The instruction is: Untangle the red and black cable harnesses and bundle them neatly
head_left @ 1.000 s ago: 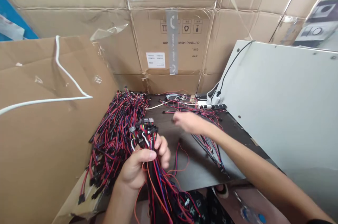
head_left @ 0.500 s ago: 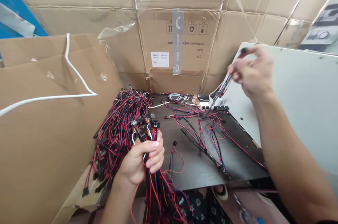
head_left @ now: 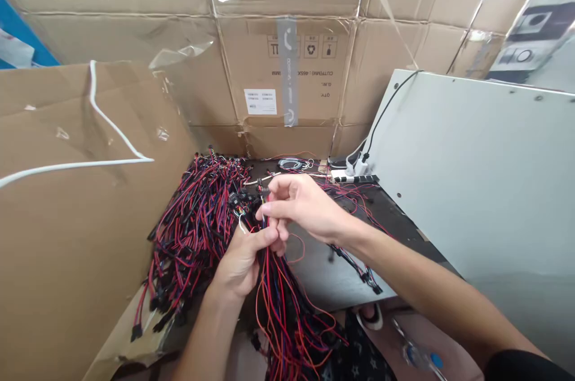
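My left hand [head_left: 240,258] is closed round a bundle of wire harnesses [head_left: 287,309], mostly red and black wires that hang down past the table's front edge. Black connectors [head_left: 237,204] stick out above the fist. Right beside it, my right hand [head_left: 300,204] pinches the upper end of a harness against the bundle, its fingertips touching the left fingers. Part of that harness is hidden behind the fingers. A large heap of red and black wire harnesses [head_left: 197,231] lies to the left of both hands.
Loose harnesses [head_left: 357,267] lie on the dark table [head_left: 314,285] at right. A power strip [head_left: 354,177] with plugs sits at the back. A cardboard panel [head_left: 81,237] borders the left, a pale panel [head_left: 471,171] the right, and stacked cartons [head_left: 309,93] stand behind.
My right hand has come down and left from above the right side of the table, bringing a harness to the bundle in my left hand. The left hand keeps its hold.
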A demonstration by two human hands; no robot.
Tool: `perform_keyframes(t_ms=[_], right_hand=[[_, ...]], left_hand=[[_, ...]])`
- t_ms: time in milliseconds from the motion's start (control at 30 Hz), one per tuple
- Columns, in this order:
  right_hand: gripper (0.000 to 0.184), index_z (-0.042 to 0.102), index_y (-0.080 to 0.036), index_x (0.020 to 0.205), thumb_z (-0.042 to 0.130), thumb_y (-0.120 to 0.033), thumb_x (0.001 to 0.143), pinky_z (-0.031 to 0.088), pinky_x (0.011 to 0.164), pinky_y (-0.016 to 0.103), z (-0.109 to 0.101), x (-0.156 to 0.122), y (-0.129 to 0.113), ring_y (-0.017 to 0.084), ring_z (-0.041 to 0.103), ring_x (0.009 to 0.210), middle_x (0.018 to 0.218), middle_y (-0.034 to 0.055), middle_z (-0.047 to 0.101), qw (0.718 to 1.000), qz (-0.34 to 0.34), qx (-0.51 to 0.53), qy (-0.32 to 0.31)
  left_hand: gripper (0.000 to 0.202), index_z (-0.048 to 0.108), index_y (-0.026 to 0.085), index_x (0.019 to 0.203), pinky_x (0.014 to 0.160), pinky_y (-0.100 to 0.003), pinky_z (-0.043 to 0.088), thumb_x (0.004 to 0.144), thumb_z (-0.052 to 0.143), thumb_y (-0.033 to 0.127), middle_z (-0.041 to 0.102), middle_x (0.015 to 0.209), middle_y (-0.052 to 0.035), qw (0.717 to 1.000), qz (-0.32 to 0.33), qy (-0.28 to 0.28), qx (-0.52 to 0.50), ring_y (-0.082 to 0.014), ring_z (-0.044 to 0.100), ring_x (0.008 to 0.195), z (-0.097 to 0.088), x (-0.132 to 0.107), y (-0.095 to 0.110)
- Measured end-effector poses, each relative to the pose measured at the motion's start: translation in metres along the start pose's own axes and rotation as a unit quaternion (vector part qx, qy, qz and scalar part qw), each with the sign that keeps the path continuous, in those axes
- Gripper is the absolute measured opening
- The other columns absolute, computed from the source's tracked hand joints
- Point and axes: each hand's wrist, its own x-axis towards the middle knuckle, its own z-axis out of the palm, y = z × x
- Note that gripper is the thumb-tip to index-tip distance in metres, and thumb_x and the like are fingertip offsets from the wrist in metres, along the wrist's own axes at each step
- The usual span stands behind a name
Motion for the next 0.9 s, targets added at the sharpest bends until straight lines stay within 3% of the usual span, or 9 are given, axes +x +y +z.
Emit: perform_keyframes(t_ms=[200, 267, 333, 433, 533, 633, 733, 800, 900], right_hand=[[0.022, 0.058, -0.015, 0.095, 0.059, -0.032, 0.081, 0.056, 0.059, 0.031, -0.036, -0.044, 0.003, 0.017, 0.068, 0.071, 0.088, 0.0068, 0.066, 0.982, -0.023, -0.153, 0.104], [0.021, 0.059, -0.016, 0.096, 0.05, -0.033, 0.088, 0.053, 0.063, 0.033, -0.057, -0.072, 0.013, 0.019, 0.066, 0.074, 0.086, 0.0072, 0.066, 0.906, 0.038, -0.393, 0.153], [0.018, 0.063, -0.017, 0.088, 0.058, -0.035, 0.083, 0.051, 0.071, 0.037, -0.073, -0.101, 0.034, 0.024, 0.066, 0.083, 0.086, 0.0076, 0.066, 0.749, 0.167, -0.634, 0.096], [0.013, 0.065, -0.015, 0.082, 0.063, -0.027, 0.077, 0.049, 0.066, 0.04, -0.08, -0.133, 0.067, 0.034, 0.066, 0.084, 0.094, 0.0152, 0.066, 0.66, 0.258, -0.702, 0.071], [0.011, 0.064, -0.016, 0.083, 0.053, -0.019, 0.081, 0.047, 0.063, 0.036, -0.077, -0.142, 0.067, 0.033, 0.066, 0.081, 0.094, 0.0154, 0.067, 0.648, 0.267, -0.712, 0.042], [0.018, 0.059, -0.019, 0.077, 0.045, -0.021, 0.087, 0.043, 0.061, 0.03, -0.08, -0.135, 0.018, 0.022, 0.063, 0.071, 0.074, 0.0069, 0.065, 0.694, 0.203, -0.691, 0.021], [0.018, 0.056, -0.019, 0.074, 0.048, -0.029, 0.086, 0.034, 0.047, 0.025, -0.098, -0.117, -0.046, 0.012, 0.045, 0.048, 0.056, 0.0005, 0.052, 0.829, -0.038, -0.525, 0.191], [0.015, 0.054, -0.021, 0.071, 0.049, -0.028, 0.083, 0.023, 0.04, 0.023, -0.115, -0.1, -0.075, 0.009, 0.029, 0.04, 0.052, -0.0031, 0.042, 0.841, -0.179, -0.393, 0.325], [0.011, 0.052, -0.02, 0.063, 0.06, -0.017, 0.071, 0.023, 0.042, 0.024, -0.134, -0.075, -0.088, 0.008, 0.03, 0.042, 0.051, -0.0034, 0.043, 0.81, -0.217, -0.383, 0.389]], left_hand=[[0.03, 0.055, 0.016, 0.079, 0.045, -0.022, 0.044, 0.057, 0.074, 0.008, 0.051, 0.056, 0.0062, 0.998, -0.024, 0.031, 0.044, -0.0071, 0.045, 0.045, -0.005, -0.003, -0.007], [0.028, 0.055, 0.016, 0.082, 0.045, -0.022, 0.043, 0.06, 0.071, 0.01, 0.05, 0.056, 0.0063, 0.999, -0.039, 0.025, 0.023, -0.0069, 0.044, 0.044, -0.009, -0.003, -0.009], [0.025, 0.055, 0.016, 0.081, 0.046, -0.023, 0.044, 0.062, 0.07, 0.012, 0.05, 0.056, 0.0058, 0.999, -0.05, 0.018, 0.013, -0.0074, 0.045, 0.045, -0.011, -0.002, -0.01], [0.023, 0.055, 0.016, 0.081, 0.047, -0.025, 0.044, 0.065, 0.07, 0.016, 0.051, 0.056, 0.0047, 0.998, -0.066, 0.003, 0.011, -0.0093, 0.048, 0.046, -0.013, 0.001, -0.011], [0.022, 0.055, 0.016, 0.082, 0.045, -0.024, 0.043, 0.066, 0.07, 0.016, 0.051, 0.056, 0.0044, 0.998, -0.067, -0.001, 0.015, -0.01, 0.049, 0.046, -0.013, 0.003, -0.012], [0.02, 0.055, 0.016, 0.081, 0.041, -0.021, 0.04, 0.066, 0.069, 0.014, 0.049, 0.053, 0.0056, 0.999, -0.051, 0.0, 0.014, -0.008, 0.045, 0.042, -0.014, 0.004, -0.009], [0.019, 0.055, 0.016, 0.079, 0.039, -0.018, 0.036, 0.065, 0.068, 0.012, 0.046, 0.051, 0.0067, 0.999, -0.037, 0.002, -0.001, -0.0058, 0.041, 0.04, -0.015, 0.002, -0.002], [0.019, 0.055, 0.016, 0.078, 0.038, -0.017, 0.036, 0.064, 0.067, 0.012, 0.045, 0.051, 0.0069, 1.0, -0.027, 0.007, -0.008, -0.0053, 0.04, 0.04, -0.017, 0.0, 0.002], [0.019, 0.055, 0.016, 0.079, 0.038, -0.018, 0.037, 0.064, 0.067, 0.012, 0.046, 0.052, 0.0066, 0.999, -0.028, 0.013, -0.011, -0.0054, 0.04, 0.04, -0.021, -0.004, 0.006]])
